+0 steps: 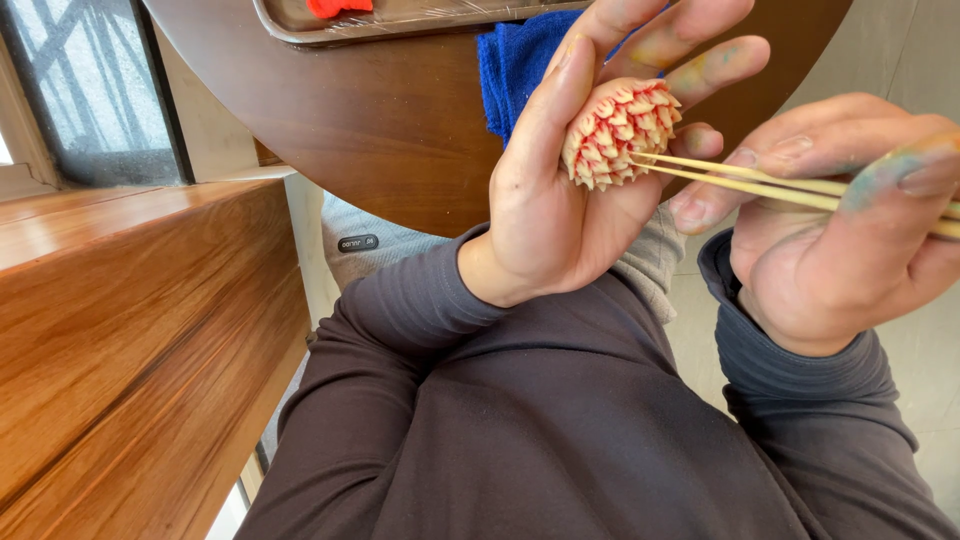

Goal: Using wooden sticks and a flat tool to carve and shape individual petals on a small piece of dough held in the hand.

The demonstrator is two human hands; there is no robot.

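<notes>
Wood fills the left edge: a warm brown ledge (130, 330) runs under a window (90, 85), and beyond it a round dark table (380, 120) curves across the top. On that table sits a tray (300, 30) with something red (338, 6) in it, cut off by the frame, and a blue cloth (515, 65) lies just beside the tray, partly hidden behind the fingers.

Centre now, and here's the left hand (555, 190), raised palm-up over a dark grey long-sleeved top (540, 420). It cradles a small scaly ball (620, 132) of cream and red (it looks like modelled dough or clay, cut into rows of little pointed petals). Thumb on one side, fingers curled behind, so the ball sits snug at the base of the fingers, held well above the lap and in front of the table edge. Fingertips show smudges of colour.

Moving right, a pair of thin pale sticks (760, 182) lies side by side, their tips touching the ball's right flank. Right hand (840, 230) grips them, thumb pressed along the top, index finger below, and that thumb is streaked blue and orange. Sticks run off the right edge. Below it, pale floor tiles (935, 350).
</notes>
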